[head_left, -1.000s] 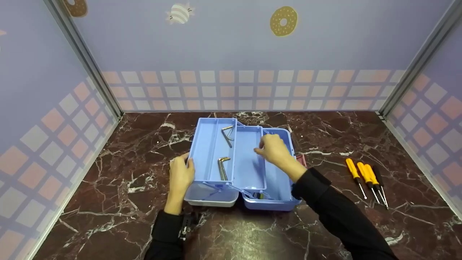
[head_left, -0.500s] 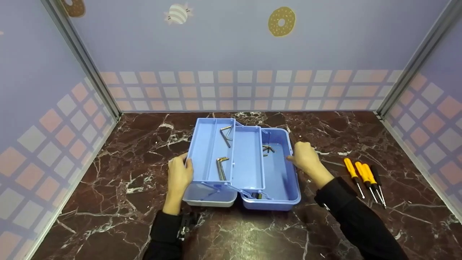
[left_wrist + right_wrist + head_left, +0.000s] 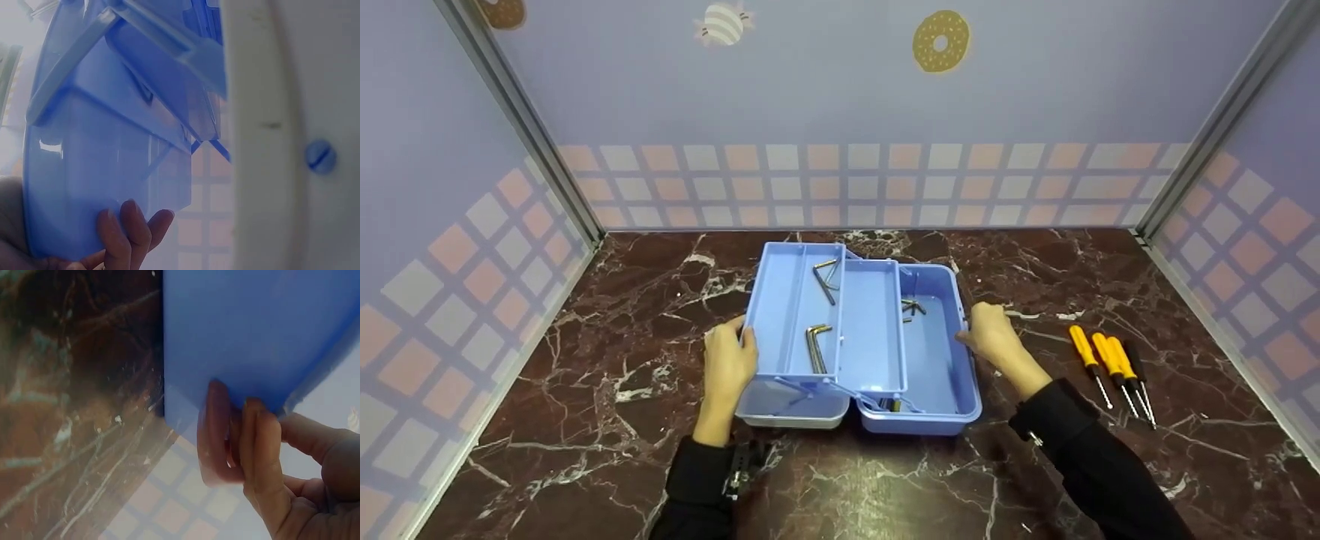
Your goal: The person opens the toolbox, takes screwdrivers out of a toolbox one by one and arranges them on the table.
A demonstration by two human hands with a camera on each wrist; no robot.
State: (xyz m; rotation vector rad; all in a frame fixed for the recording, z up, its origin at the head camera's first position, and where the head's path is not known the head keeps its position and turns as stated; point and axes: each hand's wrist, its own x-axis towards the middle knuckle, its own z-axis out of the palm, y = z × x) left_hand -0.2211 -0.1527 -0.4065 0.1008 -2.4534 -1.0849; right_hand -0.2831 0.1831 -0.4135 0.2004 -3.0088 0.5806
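A light blue plastic toolbox (image 3: pixel 936 426) stands unfolded, its stepped trays fanned out to the left. My left hand (image 3: pixel 729 364) grips the left edge of the top tray (image 3: pixel 774 307); in the left wrist view its fingers (image 3: pixel 135 228) curl against the tray's underside. At the box's right wall, my right hand (image 3: pixel 996 336) holds a pink latch (image 3: pixel 212 439), fingers hooked around it and the thumb near the rim. Several hex keys (image 3: pixel 814 349) lie in the top tray's right compartment. More short metal pieces (image 3: pixel 915 306) rest in the deep bottom compartment.
Several screwdrivers (image 3: pixel 1110 360), yellow-handled and one black-handled, lie to the right of the toolbox on the dark marbled table (image 3: pixel 607 420). The box's lid (image 3: pixel 791 412) is beneath the trays at left. Patterned walls (image 3: pixel 877 180) enclose the back and sides.
My right hand has moved from above the middle tray and bottom compartment out to the right side wall, uncovering the small metal pieces. The left hand keeps its hold on the tray edge.
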